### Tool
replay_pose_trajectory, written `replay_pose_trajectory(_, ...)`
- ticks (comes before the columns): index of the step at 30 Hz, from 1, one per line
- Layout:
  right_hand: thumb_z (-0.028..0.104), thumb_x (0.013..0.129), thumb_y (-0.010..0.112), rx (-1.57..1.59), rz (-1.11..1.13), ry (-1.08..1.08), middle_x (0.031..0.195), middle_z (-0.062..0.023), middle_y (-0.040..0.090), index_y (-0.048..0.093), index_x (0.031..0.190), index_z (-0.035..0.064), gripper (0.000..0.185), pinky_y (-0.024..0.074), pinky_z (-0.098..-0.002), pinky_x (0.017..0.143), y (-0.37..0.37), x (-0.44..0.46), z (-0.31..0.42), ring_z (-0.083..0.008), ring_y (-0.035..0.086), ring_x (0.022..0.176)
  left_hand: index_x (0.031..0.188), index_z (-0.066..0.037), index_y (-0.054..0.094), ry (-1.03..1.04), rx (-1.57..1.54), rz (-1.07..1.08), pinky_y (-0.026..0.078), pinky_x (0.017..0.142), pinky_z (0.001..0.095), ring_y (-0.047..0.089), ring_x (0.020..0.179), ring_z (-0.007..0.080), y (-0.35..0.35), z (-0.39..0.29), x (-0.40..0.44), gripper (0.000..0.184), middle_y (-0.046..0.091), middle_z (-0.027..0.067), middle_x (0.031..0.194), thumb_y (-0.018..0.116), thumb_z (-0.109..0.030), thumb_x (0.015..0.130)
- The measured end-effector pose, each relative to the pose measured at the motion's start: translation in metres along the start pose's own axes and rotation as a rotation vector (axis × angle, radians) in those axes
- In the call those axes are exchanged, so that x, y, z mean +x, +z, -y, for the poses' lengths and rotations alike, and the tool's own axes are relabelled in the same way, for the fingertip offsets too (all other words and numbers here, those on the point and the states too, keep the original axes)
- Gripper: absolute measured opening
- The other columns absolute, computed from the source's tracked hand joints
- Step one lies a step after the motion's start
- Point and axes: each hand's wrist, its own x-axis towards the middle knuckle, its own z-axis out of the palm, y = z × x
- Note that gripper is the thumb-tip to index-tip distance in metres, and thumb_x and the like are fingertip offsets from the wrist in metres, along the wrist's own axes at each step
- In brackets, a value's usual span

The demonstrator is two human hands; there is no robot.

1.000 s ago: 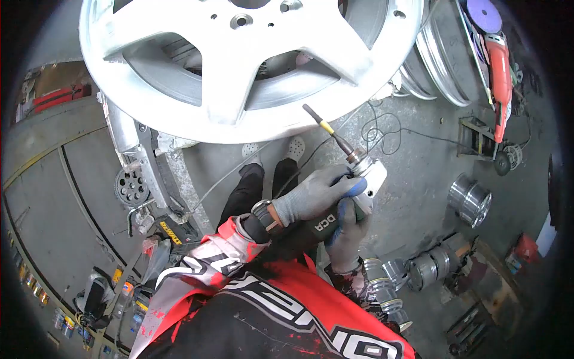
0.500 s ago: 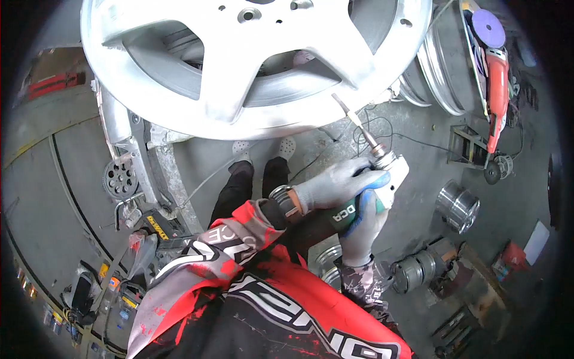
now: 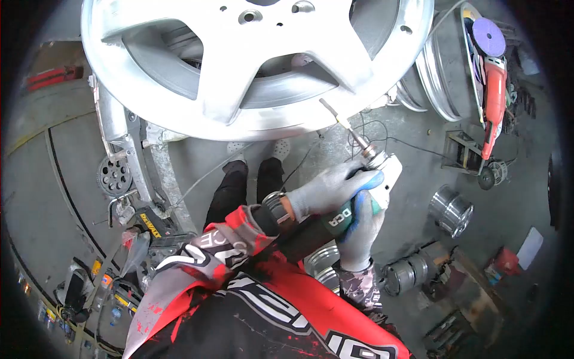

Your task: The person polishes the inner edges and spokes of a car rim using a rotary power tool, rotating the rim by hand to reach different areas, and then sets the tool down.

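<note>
A green and white power grinder marked DCA (image 3: 342, 220) points up and away from me, with a long thin shaft at its front. My left hand (image 3: 332, 188), in a grey glove with blue fingertips, wraps the tool's front part from the left. Below it, my right hand (image 3: 362, 230), gloved alike, is closed around the body from the right. The thin tip of the shaft (image 3: 332, 112) overlaps the lower right rim of a large silver alloy wheel (image 3: 281, 119); I cannot tell whether it touches. Gloves hide much of the grinder's housing.
A red polisher with a purple pad (image 3: 495, 90) lies at the right, near more wheel rims (image 3: 439, 78). Smaller silver rims (image 3: 452, 210) sit on the floor. A metal stand arm (image 3: 122, 134), a DeWalt case (image 3: 156, 222) and cables (image 3: 412, 143) are around me.
Both hands and the grinder have shifted slightly left, and the shaft tip has moved left along the rim. My grip looks the same, and the wheel has hardly moved in view.
</note>
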Motion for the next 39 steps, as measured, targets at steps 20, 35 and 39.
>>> replay_pose_trajectory(20, 0.012, 0.102, 0.067, -0.104, -0.064, -0.125, 0.135, -0.0120, 0.057, 0.046, 0.146, -0.0003, 0.051, 0.0452, -0.0360, 0.107, 0.010, 0.005, 0.012, -0.0191, 0.057, 0.122, 0.141, 0.002, 0.060, 0.061, -0.158, 0.195, 0.047, 0.107, 0.0321, 0.060, 0.117, 0.0135, -0.006, -0.012, 0.012, 0.044, 0.069, 0.0083, 0.125, 0.053, -0.029, 0.112)
replay_pose_trajectory(35, 0.008, 0.097, 0.067, -0.054, -0.169, -0.070, 0.143, -0.0154, 0.050, 0.041, 0.151, -0.0015, 0.061, 0.0393, -0.0396, 0.114, 0.054, -0.047, -0.032, -0.0228, 0.051, 0.133, 0.136, 0.002, 0.063, -0.045, -0.063, 0.149, 0.050, 0.105, 0.0338, 0.066, 0.118, 0.0174, -0.045, -0.002, -0.047, 0.038, 0.072, 0.0141, 0.125, 0.054, -0.023, 0.110)
replay_pose_trajectory(39, 0.008, 0.097, 0.067, 0.021, -0.177, -0.004, 0.141, -0.0166, 0.052, 0.037, 0.153, -0.0014, 0.064, 0.0452, -0.0393, 0.109, 0.077, -0.065, -0.033, -0.0237, 0.055, 0.127, 0.134, 0.002, 0.064, 0.149, 0.217, 0.131, 0.051, 0.103, 0.0342, 0.067, 0.115, 0.0173, -0.060, 0.009, -0.068, 0.036, 0.072, 0.0143, 0.124, 0.056, -0.023, 0.109)
